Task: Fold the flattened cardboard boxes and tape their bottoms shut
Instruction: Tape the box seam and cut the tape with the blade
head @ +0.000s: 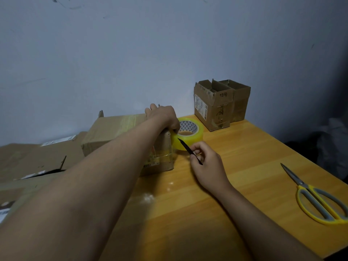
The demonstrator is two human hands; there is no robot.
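Left hand curled over top edge of cardboard box, thumb down on tape roll. Right hand pinches thin dark blade, tip touching yellowish roll's near side. Roll sits against box's right end; clear tape visible on that box face. Box rests on orange wooden counter. Two folded boxes upright at far edge by wall. Flattened cardboard stacked left. Yellow-handled scissors lie closed, right side.
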